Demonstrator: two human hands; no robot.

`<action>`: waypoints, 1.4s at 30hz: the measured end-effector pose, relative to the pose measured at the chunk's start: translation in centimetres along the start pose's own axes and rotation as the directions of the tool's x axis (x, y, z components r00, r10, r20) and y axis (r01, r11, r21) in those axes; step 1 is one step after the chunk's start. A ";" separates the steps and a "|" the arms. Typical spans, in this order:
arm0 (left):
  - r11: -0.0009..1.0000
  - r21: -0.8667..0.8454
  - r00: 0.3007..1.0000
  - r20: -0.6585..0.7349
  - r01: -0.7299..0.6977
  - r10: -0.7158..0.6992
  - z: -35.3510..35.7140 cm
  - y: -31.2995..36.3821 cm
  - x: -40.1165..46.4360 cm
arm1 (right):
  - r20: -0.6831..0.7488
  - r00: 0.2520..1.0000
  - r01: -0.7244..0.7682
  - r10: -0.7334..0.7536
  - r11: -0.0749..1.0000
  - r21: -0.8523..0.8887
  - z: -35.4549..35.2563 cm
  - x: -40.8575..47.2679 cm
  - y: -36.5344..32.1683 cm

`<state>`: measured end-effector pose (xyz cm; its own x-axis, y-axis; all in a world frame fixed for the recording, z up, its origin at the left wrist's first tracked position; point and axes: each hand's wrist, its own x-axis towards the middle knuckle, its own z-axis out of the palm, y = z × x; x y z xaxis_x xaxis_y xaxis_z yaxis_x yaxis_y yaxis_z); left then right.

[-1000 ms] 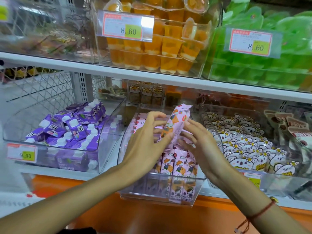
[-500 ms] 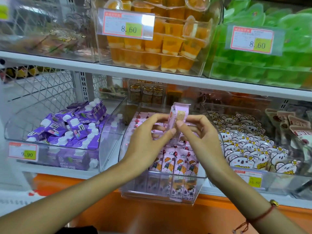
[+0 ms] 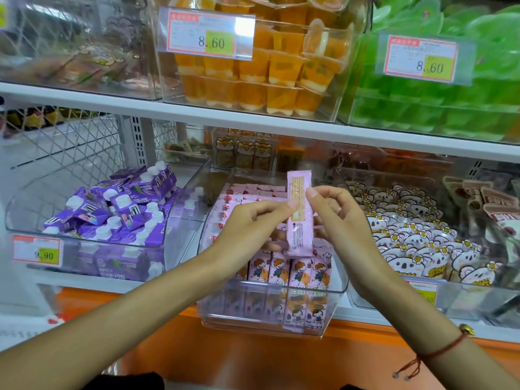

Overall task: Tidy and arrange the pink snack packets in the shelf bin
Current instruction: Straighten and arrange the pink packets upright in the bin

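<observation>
**Both hands pinch one pink packet upright above the clear bin**

The left hand (image 3: 247, 220) reaches in from the lower left with its forearm angled up and to the right; its thumb and forefinger meet on the left edge of a pink snack packet (image 3: 299, 218), and the other fingers curl under behind it. The right hand (image 3: 342, 220) comes in from the lower right, wrist bent slightly, with a red string bracelet (image 3: 439, 351) on the forearm. Its thumb and forefinger nip the packet's right edge near the top, the remaining fingers loosely folded behind the wrapper.

The packet stands nearly upright between the two hands, its printed back side facing the camera, held above the middle of the clear shelf bin (image 3: 334, 302). Inside that bin a front row of pink packets (image 3: 287, 270) stands on end, cartoon figures facing out, and more lie flat in rows toward the back.

Just left sits a bin of purple spouted pouches (image 3: 112, 209); just right, a bin of koala-printed packets (image 3: 416, 237)
</observation>
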<state>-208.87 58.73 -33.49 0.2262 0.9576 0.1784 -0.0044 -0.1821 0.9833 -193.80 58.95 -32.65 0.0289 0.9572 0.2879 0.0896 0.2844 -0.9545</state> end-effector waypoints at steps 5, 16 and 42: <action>0.961 0.156 0.971 -0.028 -0.230 0.237 -0.1 -0.1 0.1 | 0.160 0.981 0.104 -0.106 0.994 0.017 -0.1 -0.4 0.1; 0.924 0.150 0.930 -0.058 -0.352 0.364 -0.3 0.0 0.1 | 0.242 0.929 0.299 -0.281 0.954 -0.038 -0.1 -0.7 -0.2; 0.892 0.304 0.905 -0.159 -0.335 0.394 -2.8 -0.2 1.4 | -0.044 0.988 0.124 -0.147 0.937 -0.327 -1.8 0.8 1.2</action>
<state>-211.32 60.69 -33.30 0.0479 0.8304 0.5550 0.2163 -0.5511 0.8059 -191.88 59.99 -33.41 0.0596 0.9019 0.4279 0.4130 0.3680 -0.8331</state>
